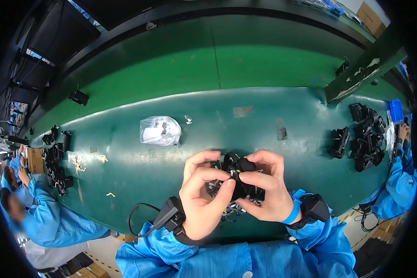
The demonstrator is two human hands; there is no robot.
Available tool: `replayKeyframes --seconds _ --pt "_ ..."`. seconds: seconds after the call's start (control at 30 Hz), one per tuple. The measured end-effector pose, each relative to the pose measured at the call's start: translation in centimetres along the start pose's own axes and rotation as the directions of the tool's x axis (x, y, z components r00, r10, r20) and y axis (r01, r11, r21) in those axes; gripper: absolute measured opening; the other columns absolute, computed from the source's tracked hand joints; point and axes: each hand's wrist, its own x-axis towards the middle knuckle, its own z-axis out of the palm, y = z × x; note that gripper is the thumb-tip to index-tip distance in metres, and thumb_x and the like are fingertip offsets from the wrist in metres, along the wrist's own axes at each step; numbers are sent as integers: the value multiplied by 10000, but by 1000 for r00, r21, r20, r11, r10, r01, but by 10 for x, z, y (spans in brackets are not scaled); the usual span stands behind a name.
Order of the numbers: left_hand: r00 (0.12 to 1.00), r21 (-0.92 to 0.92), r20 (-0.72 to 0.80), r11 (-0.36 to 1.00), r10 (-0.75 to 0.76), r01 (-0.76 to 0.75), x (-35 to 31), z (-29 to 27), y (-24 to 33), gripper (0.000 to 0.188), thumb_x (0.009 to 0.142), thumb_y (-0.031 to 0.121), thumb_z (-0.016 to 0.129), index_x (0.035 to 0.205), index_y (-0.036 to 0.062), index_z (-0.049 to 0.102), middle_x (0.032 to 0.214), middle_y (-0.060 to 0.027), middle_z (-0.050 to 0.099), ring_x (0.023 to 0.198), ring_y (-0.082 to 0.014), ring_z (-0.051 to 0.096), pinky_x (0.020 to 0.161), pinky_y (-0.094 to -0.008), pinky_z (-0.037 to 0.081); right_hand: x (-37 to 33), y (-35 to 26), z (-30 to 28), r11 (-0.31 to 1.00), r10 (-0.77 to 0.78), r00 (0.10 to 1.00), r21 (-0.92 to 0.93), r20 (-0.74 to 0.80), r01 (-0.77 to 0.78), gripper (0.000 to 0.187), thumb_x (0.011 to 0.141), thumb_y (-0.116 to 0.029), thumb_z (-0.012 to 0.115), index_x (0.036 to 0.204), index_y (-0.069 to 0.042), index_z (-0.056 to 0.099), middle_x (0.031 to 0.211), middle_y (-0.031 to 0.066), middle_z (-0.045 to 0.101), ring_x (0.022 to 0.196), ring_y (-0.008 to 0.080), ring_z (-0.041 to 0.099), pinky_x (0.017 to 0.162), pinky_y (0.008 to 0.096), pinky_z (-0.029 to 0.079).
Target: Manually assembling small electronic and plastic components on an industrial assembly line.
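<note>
Between my two hands is a black plastic part (238, 165), held above the near edge of the green table. My right hand (271, 190) is closed round its right side, thumb and fingers against it. The thumb and index finger of my left hand (201, 197) pinch together at the part's near side, where a small silvery piece (232, 174) shows at the fingertips. Under my hands lie several small dark and silvery pieces (234, 211), partly hidden by them. My fingers cover much of the black part's shape.
A clear plastic bag (161, 131) with white contents lies beyond my hands. Heaps of black parts stand at right (368, 136) and left (58, 160). Yellowish strips (78, 164) lie at left. A green post (366, 74) rises at far right. Co-workers in blue sit at both sides.
</note>
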Motion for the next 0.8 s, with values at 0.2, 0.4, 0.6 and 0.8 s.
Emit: replayKeyframes --seconds 0.2,0.4,0.6,0.8 --pt "993 -256 77 961 -91 108 -3 4 -9 252 803 -70 684 1003 30 567 1293 -137 457 1171 -229 510 988 -371 429 3 -4 -1 998 2 1000 -58 31 -1 752 630 77 780 1295 -184 545 1288 165 340 1135 337 507 907 407 531" --pt "988 -355 139 927 -73 118 -1 11 -10 451 755 -121 704 1068 66 440 1264 -132 447 1156 -204 515 981 -342 439 10 -14 -15 1000 12 990 -19 138 -9 711 678 15 783 1320 -133 515 1315 181 344 1151 367 508 918 404 516" --pt "989 -305 142 949 -41 83 2 11 -11 468 751 -120 703 1082 62 427 1260 -134 444 1139 -197 518 995 -340 433 14 -16 -33 979 117 989 155 89 -130 596 758 -31 747 1299 -32 496 1213 193 531 1079 319 582 905 377 500" --pt "966 -221 258 971 -34 94 2 9 -12 630 661 -33 821 1113 79 397 1305 -135 359 1186 -205 458 994 -350 430 15 -16 -33 978 168 986 124 -9 -166 314 821 9 681 1126 -11 610 1114 146 624 949 244 646 828 318 522"
